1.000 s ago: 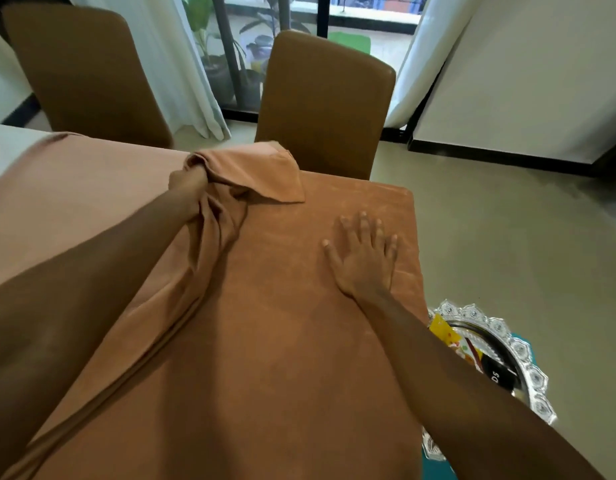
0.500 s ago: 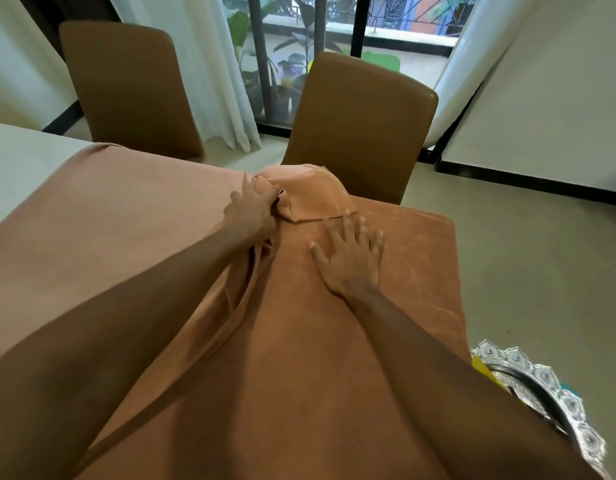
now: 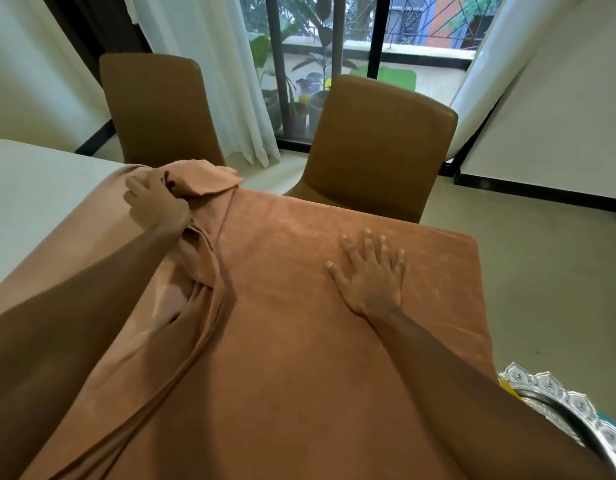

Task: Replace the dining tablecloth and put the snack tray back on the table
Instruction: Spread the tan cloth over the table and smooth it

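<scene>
An orange-brown tablecloth (image 3: 299, 341) covers most of the dining table, flat on the right half and bunched in a long fold down the left. My left hand (image 3: 157, 206) grips the bunched fold near the table's far edge, where a folded-over corner of cloth sticks up. My right hand (image 3: 370, 271) lies flat on the cloth with fingers spread, pressing it down near the far right corner. The silver snack tray (image 3: 576, 410) with an ornate rim shows at the lower right, off the table and partly hidden by my right arm.
Bare white tabletop (image 3: 32, 202) shows at the left, beyond the cloth. Two brown chairs (image 3: 375, 150) (image 3: 154, 109) stand at the far side. Behind them are white curtains, a glass door and potted plants. Beige floor lies to the right.
My left hand has pulled the bunched cloth leftward and towards the far edge. My right hand has slid right, away from the fold, staying flat. The view has tilted up.
</scene>
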